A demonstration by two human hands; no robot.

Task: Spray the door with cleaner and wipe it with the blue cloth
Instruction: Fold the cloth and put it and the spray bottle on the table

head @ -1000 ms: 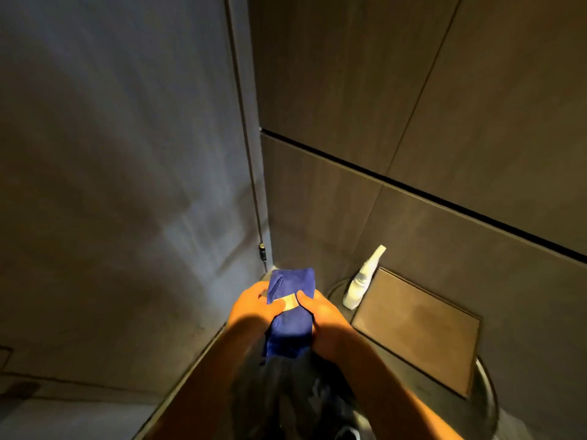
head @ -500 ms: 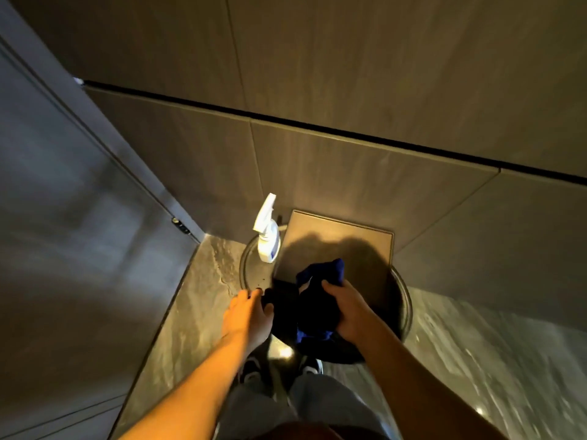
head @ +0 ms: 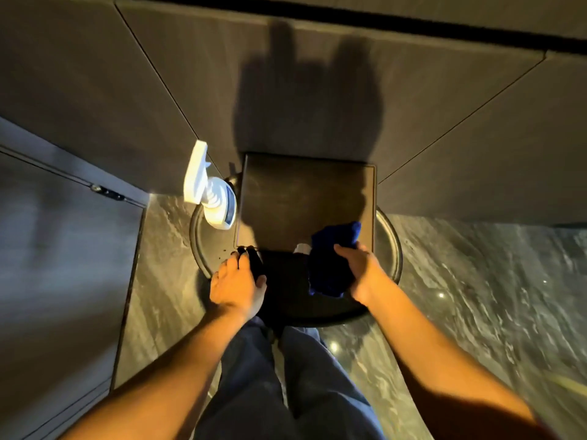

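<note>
The right hand [head: 357,271] holds its grip clamped on the blue cloth [head: 333,249] above the round table [head: 392,249]. The left hand [head: 236,284] is spread, empty. The spray bottle [head: 212,198] stands near the left hand. Judged step: spraying. Next: grasp the bottle, turn to the door [head: 57,249].

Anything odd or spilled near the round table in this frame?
Mostly tidy. A few dark specks or droplets dot the round table by the left hand; too dim to identify. The spray bottle stands upright; the right hand grips the blue cloth.
</note>
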